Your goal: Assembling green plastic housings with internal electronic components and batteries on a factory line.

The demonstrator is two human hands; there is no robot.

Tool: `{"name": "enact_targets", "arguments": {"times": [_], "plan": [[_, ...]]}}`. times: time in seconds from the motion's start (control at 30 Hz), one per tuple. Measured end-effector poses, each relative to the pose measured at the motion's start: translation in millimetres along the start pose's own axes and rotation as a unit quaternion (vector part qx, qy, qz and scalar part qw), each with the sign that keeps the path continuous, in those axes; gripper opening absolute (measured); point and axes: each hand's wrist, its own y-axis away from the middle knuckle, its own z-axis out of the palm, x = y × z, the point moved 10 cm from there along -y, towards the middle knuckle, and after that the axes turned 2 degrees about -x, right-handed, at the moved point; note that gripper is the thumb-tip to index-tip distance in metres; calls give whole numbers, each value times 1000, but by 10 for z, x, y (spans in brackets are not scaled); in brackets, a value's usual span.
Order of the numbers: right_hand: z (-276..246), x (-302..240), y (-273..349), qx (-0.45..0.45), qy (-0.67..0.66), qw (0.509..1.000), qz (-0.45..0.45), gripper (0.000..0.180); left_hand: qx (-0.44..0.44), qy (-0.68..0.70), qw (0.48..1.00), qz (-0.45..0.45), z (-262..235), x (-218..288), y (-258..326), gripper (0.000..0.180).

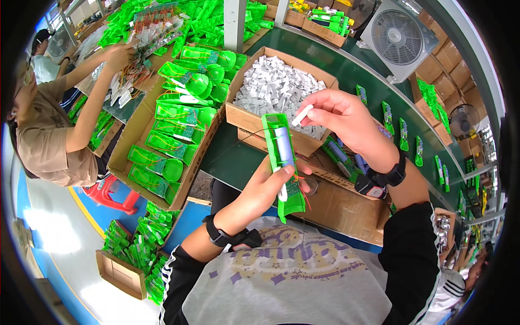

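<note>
My left hand (265,187) is closed around a bright green plastic housing (277,122), held upright and open side toward me. Inside it lie a bluish cylindrical battery (283,145) and, lower down, a green circuit board (293,189) with thin red wires. Just right of the housing's upper end, my right hand (338,116) pinches a small white plastic piece (302,115) between thumb and fingers, apart from the housing. Behind that hand stands a cardboard box (254,118) heaped with similar white pieces (276,81).
Left of me, a long carton (187,187) holds green housings with boards. A box of batteried housings (338,157) sits under my right forearm. More housings (403,134) lie along the green conveyor (352,67). A co-worker (59,124) handles wired parts at left. A fan (398,35) stands far right.
</note>
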Motion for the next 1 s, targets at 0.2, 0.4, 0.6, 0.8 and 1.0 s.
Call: {"name": "enact_targets", "arguments": {"times": [0.2,0.4,0.6,0.8,1.0], "plan": [[121,-56,114,15,0,994,-113,14,-57,34,997,-25,195,17,17,60],[112,-46,144,46,-26,987,-155,15,-71,47,996,-31,269,62,22,68],[107,-59,167,66,7,980,-189,14,-69,57,995,-41,279,52,17,70],[103,-15,159,77,-7,985,-153,15,-68,63,995,-35,277,50,12,68],[85,186,169,102,-160,979,-71,14,-71,83,993,-35,284,37,11,68]]}}
